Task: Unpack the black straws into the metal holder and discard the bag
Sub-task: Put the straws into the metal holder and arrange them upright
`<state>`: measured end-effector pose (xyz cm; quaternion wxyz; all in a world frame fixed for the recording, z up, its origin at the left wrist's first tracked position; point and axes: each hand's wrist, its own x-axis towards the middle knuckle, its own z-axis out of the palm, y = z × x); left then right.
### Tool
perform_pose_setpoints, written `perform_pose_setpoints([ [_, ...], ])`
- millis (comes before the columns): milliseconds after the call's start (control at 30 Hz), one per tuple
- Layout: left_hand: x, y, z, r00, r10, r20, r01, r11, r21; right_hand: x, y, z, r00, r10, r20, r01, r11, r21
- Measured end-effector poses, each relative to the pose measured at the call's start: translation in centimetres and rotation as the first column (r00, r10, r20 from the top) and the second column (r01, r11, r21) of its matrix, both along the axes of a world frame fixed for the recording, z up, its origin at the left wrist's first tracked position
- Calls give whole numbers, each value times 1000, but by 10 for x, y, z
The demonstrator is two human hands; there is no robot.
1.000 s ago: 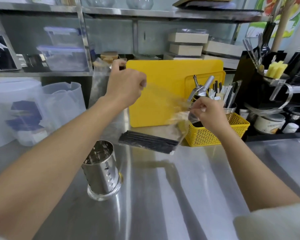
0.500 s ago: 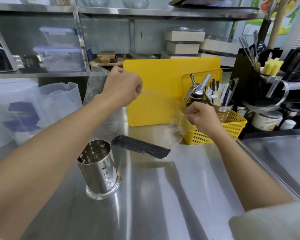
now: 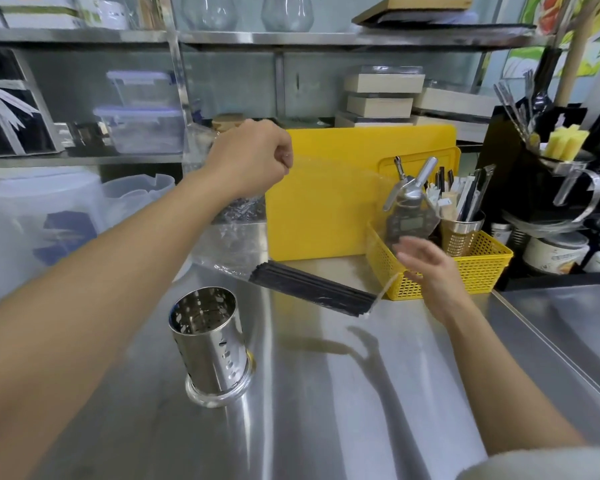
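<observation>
The right hand (image 3: 426, 263) is blurred, so whether its fingers touch the bag (image 3: 340, 181) cannot be told. The bag is so clear against the yellow board (image 3: 312, 230) that its edges are hard to trace. The left hand (image 3: 253, 157) hides its own fingertips where it grips the bag.

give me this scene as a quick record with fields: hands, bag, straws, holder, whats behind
left hand: raised, grips the top of the clear plastic bag
right hand: open, fingers spread, blurred, by the bag's right edge; contact unclear
black straws: one bundle lying across the bottom of the bag, just above the steel counter
perforated metal cylinder holder: upright on the counter, no straws in it
behind: yellow cutting board, yellow mesh basket
</observation>
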<state>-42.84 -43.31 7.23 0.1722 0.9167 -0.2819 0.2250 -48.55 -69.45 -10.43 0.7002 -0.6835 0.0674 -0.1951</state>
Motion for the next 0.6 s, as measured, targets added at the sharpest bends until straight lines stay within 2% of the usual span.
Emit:
perform_pose_setpoints([
  [167, -4, -5, 12, 1000, -10, -4, 10, 1000, 14, -1, 15, -19, 997, 70, -30, -70, 998, 4],
  [400, -1, -1, 19, 1000, 2, 11, -1, 995, -97, 3, 32, -31, 997, 54, -60, -50, 997, 63],
  [600, -3, 15, 20, 996, -47, -72, 40, 994, -98, 4, 33, -27, 998, -32, 49, 22, 979, 203],
])
